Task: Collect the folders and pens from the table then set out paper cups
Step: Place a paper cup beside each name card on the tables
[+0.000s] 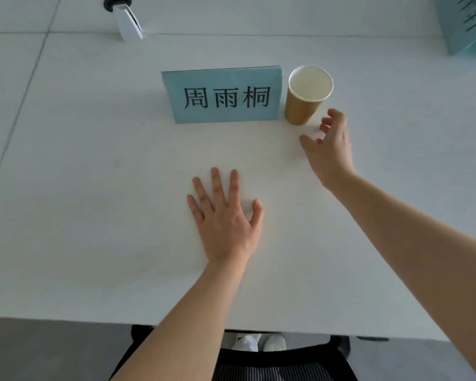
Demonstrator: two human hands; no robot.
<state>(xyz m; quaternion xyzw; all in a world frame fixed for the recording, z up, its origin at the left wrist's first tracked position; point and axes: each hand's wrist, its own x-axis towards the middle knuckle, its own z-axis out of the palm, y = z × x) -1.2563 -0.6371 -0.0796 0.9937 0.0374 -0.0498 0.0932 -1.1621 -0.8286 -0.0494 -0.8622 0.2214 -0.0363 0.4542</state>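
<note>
One paper cup (308, 94) is standing upright on the white table (94, 188), brown on the outside, white on the inside, and it looks empty. It sits just to the right of a light blue name card (223, 94) printed with three black characters, the two very close together, nearly touching at the base.

The right hand (331, 145) hovers just beside the cup, on its near right side, fingers loosely curved and spread, thumb pointing toward the cup's foot. There's a clear gap there: the hand grips nothing and is not touching the cup.

The left hand (224, 213) lies flat, palm down, on the table well in front of the name card, fingers straight and slightly fanned, holding nothing.

Further back, a white device (128, 22) leans up out of a dark round cable port, and at the far right corner a second light blue card (467, 23) is cut off by the frame edge. A dark object at the far left edge is too cropped to tell.

Below the table's near edge, a black chair (286, 361) and white shoes (259, 342) on the grey floor.
</note>
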